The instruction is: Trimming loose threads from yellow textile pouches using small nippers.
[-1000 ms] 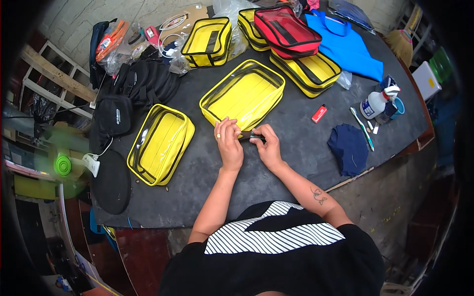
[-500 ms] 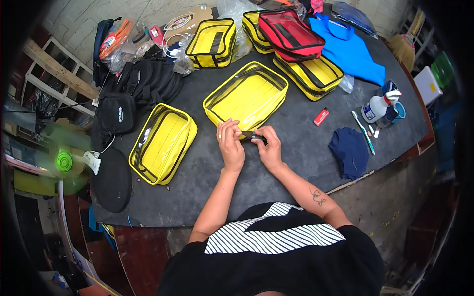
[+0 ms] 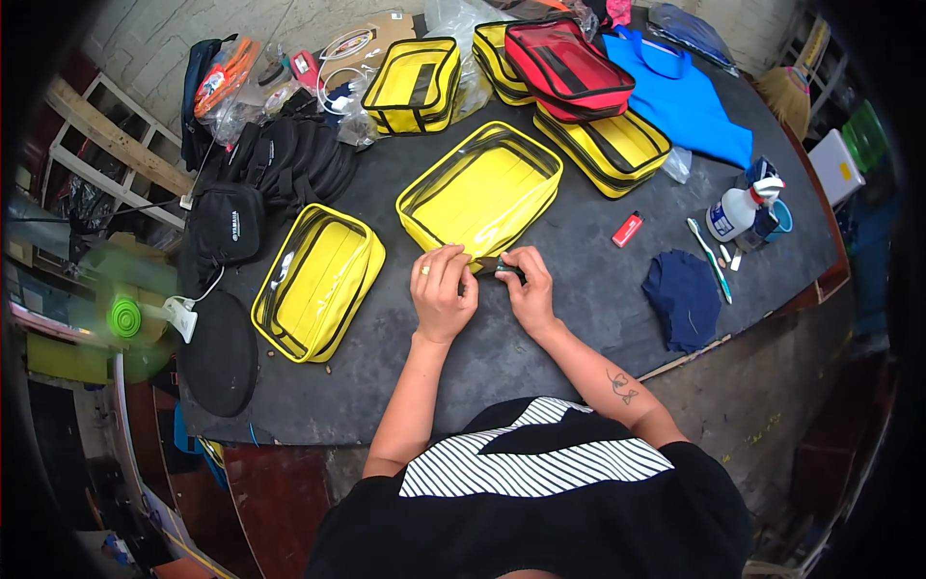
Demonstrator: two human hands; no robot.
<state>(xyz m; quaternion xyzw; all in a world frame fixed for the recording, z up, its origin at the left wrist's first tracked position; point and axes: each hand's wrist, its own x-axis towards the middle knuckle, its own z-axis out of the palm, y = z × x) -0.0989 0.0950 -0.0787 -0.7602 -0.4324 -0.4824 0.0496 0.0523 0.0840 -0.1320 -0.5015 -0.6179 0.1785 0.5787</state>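
Observation:
A yellow pouch with clear plastic sides and dark trim (image 3: 475,205) lies in front of me at the middle of the table. At its near edge my left hand (image 3: 444,294) has its fingers bent and closed on the pouch's rim. Close beside it, my right hand (image 3: 531,289) grips a small dark tool (image 3: 505,269), whose tip points left toward the same edge. Fingers cover most of the tool, so its exact kind cannot be made out. To the left sits a second yellow pouch (image 3: 333,289), untouched.
Further back stand a yellow pouch with black trim (image 3: 415,85) and a red pouch (image 3: 569,68) on more yellow ones. Black bags (image 3: 289,164) crowd the left. At right are a red lighter (image 3: 627,229), navy cloth (image 3: 682,299), toothbrush (image 3: 711,259) and spray bottle (image 3: 738,210).
My left hand has shifted slightly left and its fingers have curled more. The right hand has moved a little to the right with the dark tool. Both pouches stay nearly in place.

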